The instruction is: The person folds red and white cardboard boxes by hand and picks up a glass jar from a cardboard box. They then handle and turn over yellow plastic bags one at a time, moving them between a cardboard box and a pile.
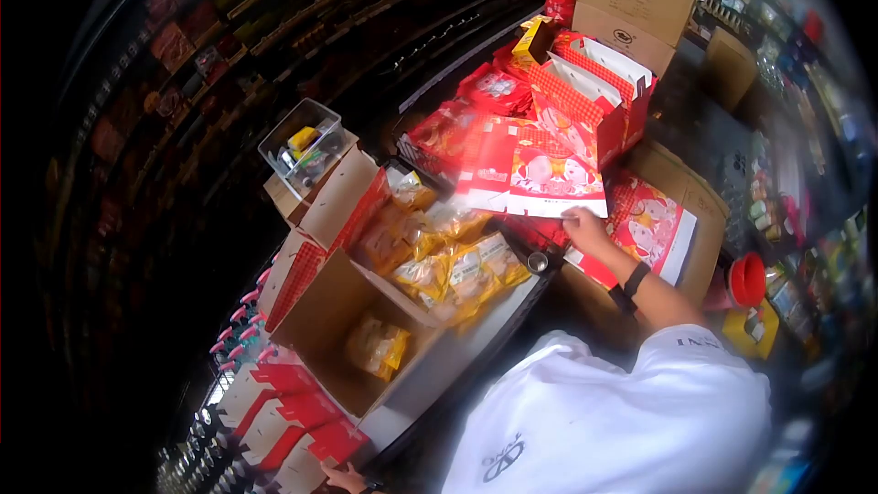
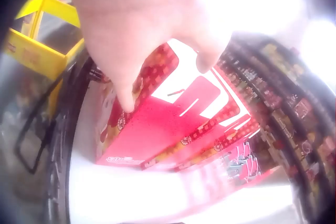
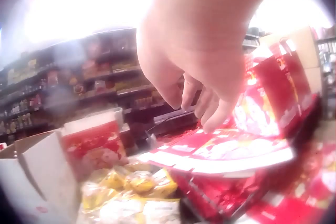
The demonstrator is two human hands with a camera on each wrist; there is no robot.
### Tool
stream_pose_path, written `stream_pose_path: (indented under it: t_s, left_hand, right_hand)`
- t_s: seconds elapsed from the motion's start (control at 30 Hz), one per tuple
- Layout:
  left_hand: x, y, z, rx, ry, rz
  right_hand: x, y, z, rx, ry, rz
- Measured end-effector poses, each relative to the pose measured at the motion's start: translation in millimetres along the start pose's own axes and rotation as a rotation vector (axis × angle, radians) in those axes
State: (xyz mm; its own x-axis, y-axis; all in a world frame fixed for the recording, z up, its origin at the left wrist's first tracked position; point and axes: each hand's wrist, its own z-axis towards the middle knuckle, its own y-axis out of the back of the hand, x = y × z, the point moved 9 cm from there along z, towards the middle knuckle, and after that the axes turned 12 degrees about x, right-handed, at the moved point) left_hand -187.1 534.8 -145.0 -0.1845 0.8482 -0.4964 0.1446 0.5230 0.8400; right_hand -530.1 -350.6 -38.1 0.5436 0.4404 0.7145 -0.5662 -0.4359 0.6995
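Observation:
My left hand (image 1: 343, 477) is at a row of red-and-white gift boxes (image 2: 157, 124) at the lower left. In the left wrist view its thumb and a finger straddle the top of the nearest box, gripping it. My right hand (image 1: 590, 233) is at the near edge of a flat printed red carton (image 1: 558, 165). Seen from the right wrist, its fingers (image 3: 214, 121) bend loosely and the fingertips overlap the carton; nothing shows between thumb and fingers. Below that carton lie red packets (image 3: 226, 190) in a black crate. Two upright red boxes (image 1: 590, 96) stand behind it.
Yellow-and-clear snack bags (image 1: 448, 265) are heaped left of my right hand. A cardboard box (image 1: 320, 334) beside them holds one similar bag. More flat red cartons (image 1: 649, 220) lie on cardboard at right. A clear plastic bin (image 1: 302, 142) stands behind, before dark shelves.

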Motion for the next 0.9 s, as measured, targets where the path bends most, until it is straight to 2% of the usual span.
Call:
stream_pose_path:
  t_s: [0.03, 0.1, 0.13, 0.17, 0.23, 0.33, 0.43, 0.5, 0.53, 0.57, 0.6, 0.63, 0.67, 0.7, 0.73, 0.8, 0.87, 0.9]
  left_hand:
    - [13.2, -6.2, -2.2, -0.064, 0.032, -0.361]
    - [-20.0, -0.3, -31.7, -0.092, 0.179, 0.53]
    - [2.2, -2.2, -41.6, -0.227, 0.272, -0.272]
    - [20.4, -30.0, -49.7, -0.339, 0.331, -1.083]
    - [36.2, -51.1, -67.0, -0.348, 0.243, -0.876]
    - [16.5, -83.3, -109.8, -0.312, 0.19, -0.548]
    - [-23.8, -103.3, -154.2, -0.279, 0.173, -0.267]
    - [-40.0, -121.9, -156.5, -0.187, -0.043, -0.032]
    - [-35.9, -140.5, -160.5, -0.147, -0.131, 0.084]
    - [-17.0, -156.6, -162.4, -0.058, 0.148, -0.462]
    - [-30.7, -152.5, -173.0, -0.076, 0.096, -0.506]
    - [-38.0, -149.0, -176.9, -0.057, 0.14, -0.424]
    - [-54.1, -143.5, -180.9, -0.082, 0.141, -0.459]
    - [-42.6, -147.8, -174.1, -0.099, 0.112, -0.494]
    - [-51.8, -142.7, -171.9, -0.093, 0.125, -0.455]
    - [-82.4, -128.5, -169.4, -0.098, 0.13, -0.375]
    - [-93.1, -128.2, -159.9, -0.121, 0.098, -0.396]
    - [-104.9, -126.2, -156.4, -0.106, 0.111, -0.442]
  right_hand:
    - [-6.8, 25.7, 12.8, -0.078, -0.037, 0.003]
    - [-3.5, 79.3, 45.6, -0.217, 0.017, -0.105]
    - [-1.2, 103.5, 62.9, -0.271, 0.024, -0.154]
    - [1.8, 126.2, 81.5, -0.327, 0.032, -0.203]
    - [8.5, 160.9, 118.0, -0.429, 0.085, -0.357]
    - [11.1, 194.0, 168.4, -0.546, 0.154, -0.599]
    - [12.5, 215.3, 205.4, -0.636, 0.078, -0.826]
    - [-19.2, 231.0, 244.8, -0.548, -0.121, -0.795]
    - [-32.9, 235.0, 261.1, -0.501, -0.151, -0.919]
    - [-49.4, 240.5, 276.9, -0.484, -0.197, -0.931]
    - [-67.3, 244.0, 289.1, -0.447, -0.249, -0.885]
    - [-78.3, 243.2, 298.6, -0.327, -0.308, -0.848]
    - [-92.6, 237.6, 313.5, -0.145, -0.356, -0.937]
    - [-104.7, 241.1, 315.4, -0.137, -0.448, -0.879]
    - [-137.1, 238.8, 335.4, -0.151, -0.382, -0.93]
    - [-156.1, 236.8, 344.5, -0.14, -0.341, -0.905]
    - [-142.5, 236.3, 340.2, -0.156, -0.303, -0.904]
    - [-112.4, 239.9, 324.1, -0.274, -0.193, -0.909]
